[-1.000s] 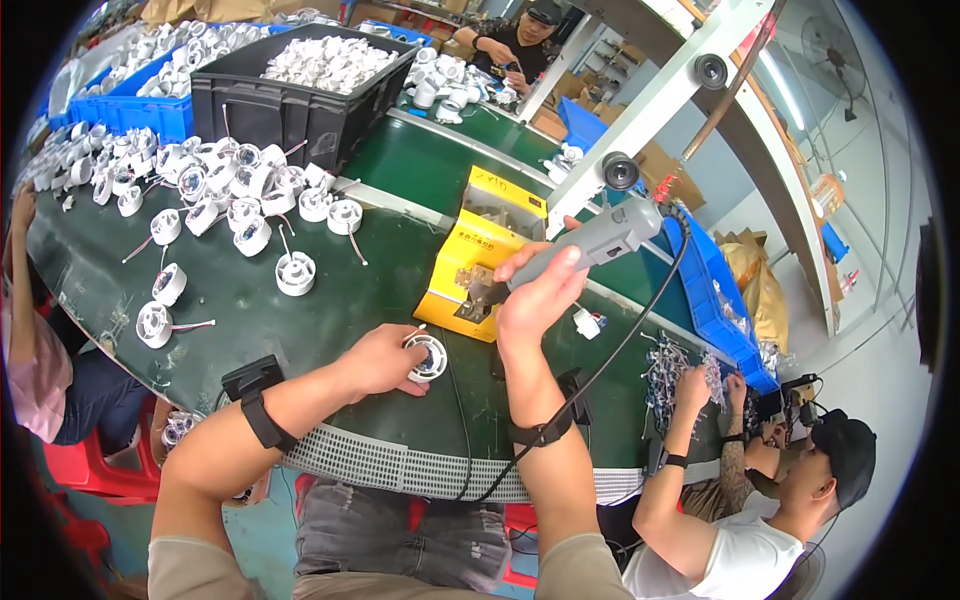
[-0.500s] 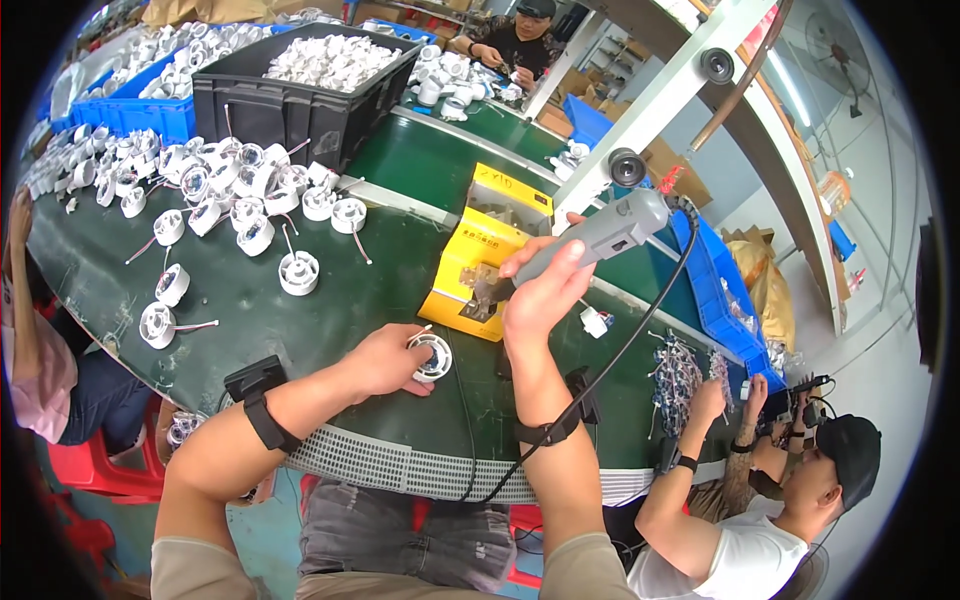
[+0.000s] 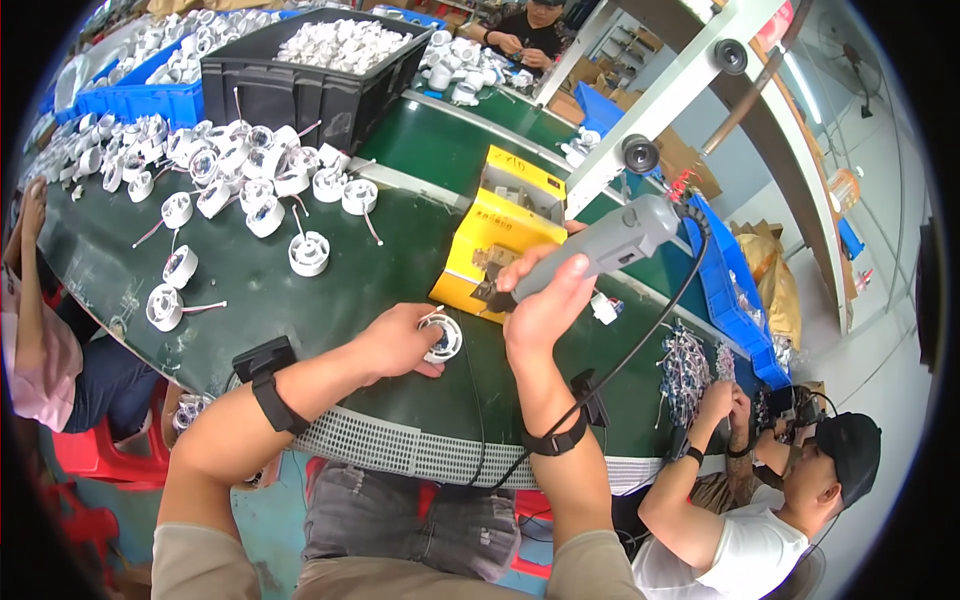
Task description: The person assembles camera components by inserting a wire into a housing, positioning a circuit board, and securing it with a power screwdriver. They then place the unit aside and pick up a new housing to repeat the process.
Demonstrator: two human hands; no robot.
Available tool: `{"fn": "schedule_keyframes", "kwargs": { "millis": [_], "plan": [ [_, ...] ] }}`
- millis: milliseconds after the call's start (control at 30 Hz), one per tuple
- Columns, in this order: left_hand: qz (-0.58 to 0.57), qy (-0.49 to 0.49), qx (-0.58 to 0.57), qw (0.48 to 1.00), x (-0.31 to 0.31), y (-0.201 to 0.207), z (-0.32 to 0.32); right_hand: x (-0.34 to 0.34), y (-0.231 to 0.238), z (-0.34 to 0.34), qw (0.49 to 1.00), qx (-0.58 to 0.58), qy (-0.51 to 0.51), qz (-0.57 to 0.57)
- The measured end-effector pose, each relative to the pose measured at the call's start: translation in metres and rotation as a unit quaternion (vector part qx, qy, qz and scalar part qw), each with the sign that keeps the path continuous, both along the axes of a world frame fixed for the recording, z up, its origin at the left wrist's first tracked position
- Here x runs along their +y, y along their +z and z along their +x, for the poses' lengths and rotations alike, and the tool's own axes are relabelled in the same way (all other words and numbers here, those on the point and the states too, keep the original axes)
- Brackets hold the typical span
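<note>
On the green tabletop, my left hand (image 3: 398, 342) is closed on a round white plastic housing (image 3: 455, 341), which lies with its hollow side up. A grey electric screwdriver (image 3: 608, 243) with a black cable is gripped in my right hand (image 3: 545, 302), tilted with its lower end toward the front of a yellow screw feeder box (image 3: 478, 232). The driver's tip is hard to make out against the metal parts there. Beyond my left hand sits a single white housing (image 3: 309, 254) with a wire.
Many white housings (image 3: 255, 170) with wires spread over the left side. Behind them stand a black crate (image 3: 270, 100) and a blue bin (image 3: 140, 103) of white parts. Wire bundles (image 3: 684, 372) and a co-worker (image 3: 760, 500) are at right. Another person (image 3: 530, 40) sits across.
The view has shifted slightly, so most things sit a little higher and to the right. My right hand with the screwdriver is slightly nearer me relative to the yellow box. The left still holds the housing.
</note>
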State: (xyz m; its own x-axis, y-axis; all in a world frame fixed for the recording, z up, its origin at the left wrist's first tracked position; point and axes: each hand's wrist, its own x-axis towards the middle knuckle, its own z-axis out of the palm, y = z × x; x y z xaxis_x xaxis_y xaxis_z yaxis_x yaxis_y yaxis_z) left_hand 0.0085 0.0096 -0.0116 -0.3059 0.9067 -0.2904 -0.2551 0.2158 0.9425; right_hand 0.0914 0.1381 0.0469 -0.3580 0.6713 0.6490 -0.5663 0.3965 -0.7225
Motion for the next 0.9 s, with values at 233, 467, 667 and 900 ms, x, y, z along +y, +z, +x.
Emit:
{"fn": "schedule_keyframes", "kwargs": {
  "millis": [233,467,667,900],
  "plan": [
    [-0.008,-0.012,0.023,1.000,0.001,0.002,-0.002,-0.033,-0.016,0.010,0.996,-0.002,0.083,-0.027],
    [-0.014,-0.022,0.020,0.999,-0.001,0.007,0.000,-0.036,-0.024,0.006,0.995,-0.004,0.094,-0.022],
    [-0.003,0.000,0.036,0.999,0.000,0.000,0.001,-0.036,-0.026,0.004,0.995,-0.015,0.100,-0.016],
    [-0.009,-0.008,0.057,0.998,0.000,0.003,0.001,-0.034,-0.032,0.004,0.989,-0.016,0.150,0.011]
  ]
}}
